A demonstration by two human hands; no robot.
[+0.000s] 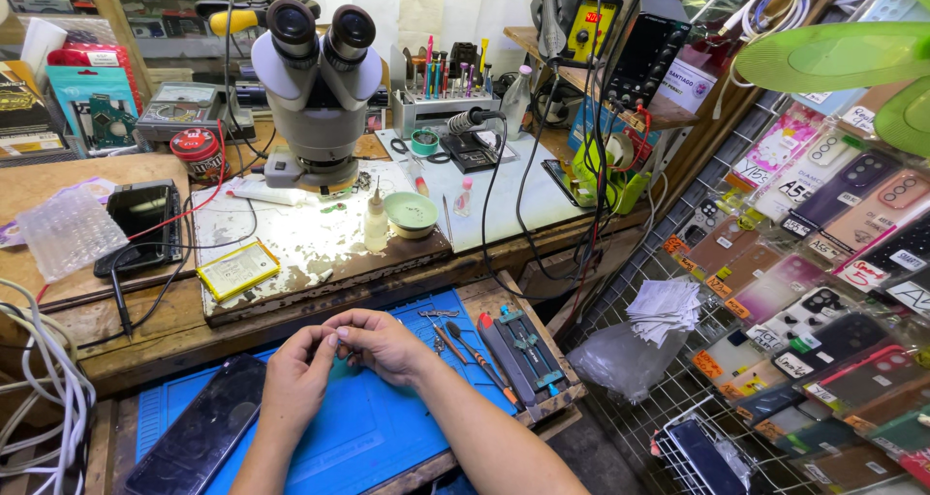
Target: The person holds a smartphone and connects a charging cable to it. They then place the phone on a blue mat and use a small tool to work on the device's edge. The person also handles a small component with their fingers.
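Cluttering repair bench; blue mat

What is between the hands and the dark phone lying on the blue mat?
Nothing visible. The left hand and right hand meet over the blue mat; the dark phone lies beside the left forearm, bare mat between.

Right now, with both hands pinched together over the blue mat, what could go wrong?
1. Whatever the left hand and right hand pinch is too small to see; dropped, it could vanish on the blue mat.
2. The phone lies by the left forearm; a nudge might push it off the edge.
3. Tweezers and screwdrivers sit near the right wrist.
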